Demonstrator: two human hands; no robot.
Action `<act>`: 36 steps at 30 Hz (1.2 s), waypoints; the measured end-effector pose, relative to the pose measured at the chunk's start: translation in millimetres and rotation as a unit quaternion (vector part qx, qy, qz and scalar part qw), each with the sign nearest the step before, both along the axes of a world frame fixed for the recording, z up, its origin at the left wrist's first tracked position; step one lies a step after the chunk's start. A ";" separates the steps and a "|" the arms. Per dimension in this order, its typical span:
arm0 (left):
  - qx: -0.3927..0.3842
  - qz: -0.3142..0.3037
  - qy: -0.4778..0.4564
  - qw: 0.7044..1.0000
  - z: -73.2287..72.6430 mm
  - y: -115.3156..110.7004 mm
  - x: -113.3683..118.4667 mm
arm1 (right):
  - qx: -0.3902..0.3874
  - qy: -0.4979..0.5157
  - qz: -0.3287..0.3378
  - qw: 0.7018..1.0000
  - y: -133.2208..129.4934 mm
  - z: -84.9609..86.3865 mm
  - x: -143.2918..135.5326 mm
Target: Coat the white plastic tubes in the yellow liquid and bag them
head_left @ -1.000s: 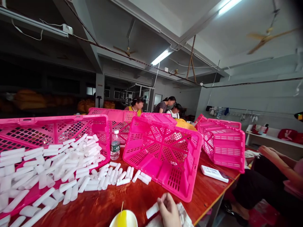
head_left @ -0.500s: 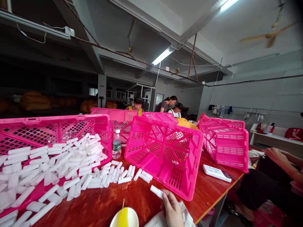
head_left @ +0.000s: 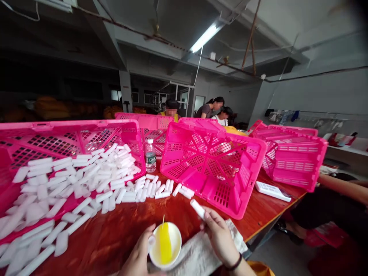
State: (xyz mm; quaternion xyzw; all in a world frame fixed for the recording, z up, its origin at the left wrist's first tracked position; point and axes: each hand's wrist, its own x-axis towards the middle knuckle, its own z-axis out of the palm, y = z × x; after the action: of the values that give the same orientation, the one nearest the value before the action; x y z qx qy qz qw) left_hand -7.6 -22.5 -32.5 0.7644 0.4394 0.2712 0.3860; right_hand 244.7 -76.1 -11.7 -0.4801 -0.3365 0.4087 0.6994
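My right hand (head_left: pixel 217 234) pinches a short white tube (head_left: pixel 197 209) at its near end; the tube points up and left. Lower in the view, my left hand (head_left: pixel 140 251) is at the left side of a white bowl (head_left: pixel 178 251). A small white round end shows at its fingertips, likely a tube seen end-on. Inside the bowl lies a yellow piece (head_left: pixel 165 243) with a thin stick upright beside it. A whitish cloth (head_left: pixel 195 249) lies under and right of the bowl. Many white tubes (head_left: pixel 94 172) are heaped at the left, spilling from a pink basket (head_left: pixel 112 124).
Another pink basket (head_left: pixel 212 195) lies on its side in the middle, with more behind. A water bottle (head_left: pixel 150 157) stands between baskets. A white device (head_left: pixel 273 191) lies near the right edge of the red table (head_left: pixel 97 239). People sit behind and at the right.
The view has tilted down. My left hand has come into view beside the bowl. My right hand still holds its tube, and more of its wrist shows.
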 end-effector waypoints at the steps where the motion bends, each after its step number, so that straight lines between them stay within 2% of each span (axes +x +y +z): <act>1: -0.007 -0.008 0.011 1.000 5.4 -1.2 0.7 | -0.009 -0.020 -0.002 1.000 -2.5 -2.2 1.9; 5: -0.015 -0.009 0.020 1.000 18.2 -0.8 4.9 | -0.054 -0.152 0.043 0.986 -9.9 -8.9 6.5; 7: -0.012 -0.010 0.018 1.000 20.0 0.9 7.1 | -0.049 -0.248 0.076 0.964 -10.0 -7.1 2.1; 11: 0.004 -0.020 -0.006 1.000 21.6 2.3 9.0 | 0.009 -0.405 0.125 0.906 -0.2 -1.4 -15.1; 17: -0.009 -0.026 0.002 1.000 25.3 -0.9 7.3 | 0.071 -0.515 0.117 0.846 21.8 -7.0 -30.3; 22: -0.019 -0.021 0.007 1.000 25.7 -1.4 7.4 | 0.123 -0.577 0.114 0.800 30.2 -10.1 -33.2; 24: -0.017 -0.019 0.003 1.000 25.6 -1.1 7.8 | 0.130 -0.575 0.122 0.798 32.1 -9.7 -32.3; 28: -0.015 -0.019 -0.003 1.000 26.6 -1.0 8.1 | 0.080 -0.488 0.173 0.852 34.4 -6.0 -28.7; 30: -0.017 -0.023 -0.001 1.000 27.4 -1.1 7.7 | 0.033 -0.460 0.200 0.864 35.0 -3.2 -27.2; 32: -0.015 -0.026 -0.002 1.000 27.9 -1.2 7.0 | 0.030 -0.472 0.209 0.856 35.7 -1.0 -26.3; 34: -0.010 -0.029 -0.007 0.999 27.7 -1.2 6.4 | 0.074 -0.496 0.201 0.841 36.4 -0.4 -25.8; 36: -0.009 -0.032 -0.009 0.999 27.0 -1.2 6.1 | 0.108 -0.495 0.192 0.841 36.4 -1.2 -25.4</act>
State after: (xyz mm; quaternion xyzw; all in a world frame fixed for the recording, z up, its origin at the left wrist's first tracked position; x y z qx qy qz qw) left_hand -1.6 -23.6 -5.6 0.7720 0.4139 0.2616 0.4052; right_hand 219.4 -39.8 -12.9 -0.4657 -0.7651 0.2038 0.3952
